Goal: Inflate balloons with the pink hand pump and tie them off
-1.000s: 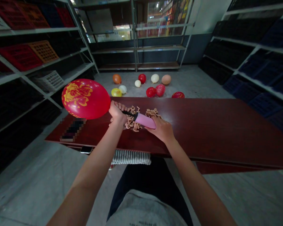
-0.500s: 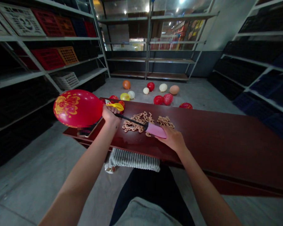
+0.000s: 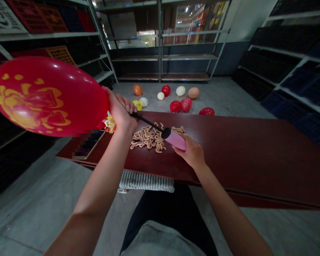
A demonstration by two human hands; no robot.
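As left hand (image 3: pixel 120 111) grips red balloon (image 3: pixel 48 96) (gold-printed), right (image 3: pixel 190 153) grips pump (image 3: pixel 174 138).

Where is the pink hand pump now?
In the head view, the pink hand pump sits in the right hand above the dark red table, beside the curly tan pile.

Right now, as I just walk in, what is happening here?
A person's left hand holds a red balloon to the black tube of a pink pump, and the right hand grips the pump. Below it lie tan curly pieces on a dark red table. More balloons lie on the floor beyond.
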